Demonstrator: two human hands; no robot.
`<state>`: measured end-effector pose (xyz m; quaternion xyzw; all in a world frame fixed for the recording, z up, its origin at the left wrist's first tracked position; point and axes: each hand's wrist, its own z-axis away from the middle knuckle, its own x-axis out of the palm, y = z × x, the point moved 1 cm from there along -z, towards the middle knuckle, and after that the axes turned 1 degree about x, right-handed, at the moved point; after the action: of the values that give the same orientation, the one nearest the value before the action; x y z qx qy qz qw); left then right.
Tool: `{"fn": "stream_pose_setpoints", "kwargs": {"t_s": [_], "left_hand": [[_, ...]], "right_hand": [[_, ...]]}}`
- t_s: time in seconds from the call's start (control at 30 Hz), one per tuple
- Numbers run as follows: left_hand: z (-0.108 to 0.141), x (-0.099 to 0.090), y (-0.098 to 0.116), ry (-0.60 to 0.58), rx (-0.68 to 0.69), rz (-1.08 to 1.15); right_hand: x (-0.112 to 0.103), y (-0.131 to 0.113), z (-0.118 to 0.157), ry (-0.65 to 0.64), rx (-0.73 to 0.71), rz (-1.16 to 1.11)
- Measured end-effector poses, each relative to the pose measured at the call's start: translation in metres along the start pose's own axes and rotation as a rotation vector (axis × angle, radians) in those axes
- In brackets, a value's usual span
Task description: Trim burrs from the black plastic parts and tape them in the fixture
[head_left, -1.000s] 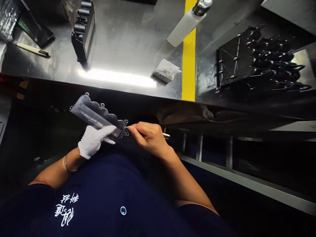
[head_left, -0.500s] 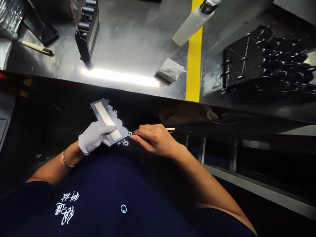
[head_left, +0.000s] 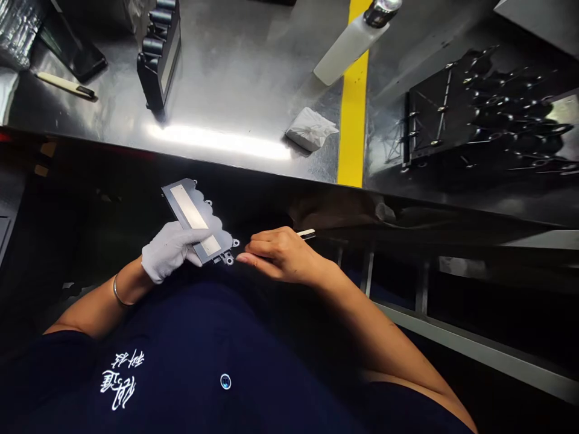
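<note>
My left hand point(head_left: 167, 252), in a white glove, grips the lower end of a grey moulded part point(head_left: 217, 226). The thumb lies across the pale strip on its flat face. One long edge of this part is scalloped, and small ring-shaped lugs stick out at its lower right end. Just right of those lugs is my bare right hand point(head_left: 280, 256), its fingers closed round a slim white-and-black handled tool point(head_left: 306, 233). Only the tool's rear end shows behind the knuckles; its tip is hidden. A small gap separates the right fingertips from the lugs.
On the metal bench point(head_left: 235, 78) stand a black ribbed part point(head_left: 158, 57), a translucent bottle point(head_left: 348, 51) and a folded white wad point(head_left: 311, 129). A cream-handled tool point(head_left: 66, 85) lies at left. Several black parts point(head_left: 506, 108) sit beyond the yellow strip point(head_left: 351, 120).
My right hand has drawn slightly back from the lug, and the tool's rear end has tilted and shows more of its black part. The left hand keeps its grip on the moulded part.
</note>
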<state>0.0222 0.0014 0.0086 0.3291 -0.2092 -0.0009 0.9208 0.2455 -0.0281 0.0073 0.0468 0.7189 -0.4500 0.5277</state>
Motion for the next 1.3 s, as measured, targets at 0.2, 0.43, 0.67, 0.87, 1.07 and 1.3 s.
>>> {"fn": "stream_pose_setpoints", "kwargs": {"t_s": [0.2, 0.43, 0.67, 0.87, 1.07, 1.3], "left_hand": [[0.002, -0.008, 0.011, 0.004, 0.087, 0.123], [-0.007, 0.0, -0.002, -0.212, -0.193, 0.129], [0.007, 0.002, 0.016, -0.092, 0.408, -0.482], [-0.01, -0.002, 0.018, 0.185, 0.455, -0.547], [-0.011, 0.004, 0.02, -0.091, 0.344, -0.587], [-0.011, 0.012, 0.019, -0.24, 0.287, -0.605]], "right_hand": [[0.007, 0.003, 0.01, 0.154, 0.003, -0.158], [-0.004, -0.006, -0.005, 0.446, -0.202, 0.064], [-0.01, -0.006, -0.017, 0.635, 0.113, -0.056], [-0.003, -0.005, -0.019, 0.559, 0.245, -0.348], [0.0, -0.003, -0.012, 0.416, 0.405, -0.372], [0.013, -0.003, -0.015, 0.427, 0.23, -0.061]]}}
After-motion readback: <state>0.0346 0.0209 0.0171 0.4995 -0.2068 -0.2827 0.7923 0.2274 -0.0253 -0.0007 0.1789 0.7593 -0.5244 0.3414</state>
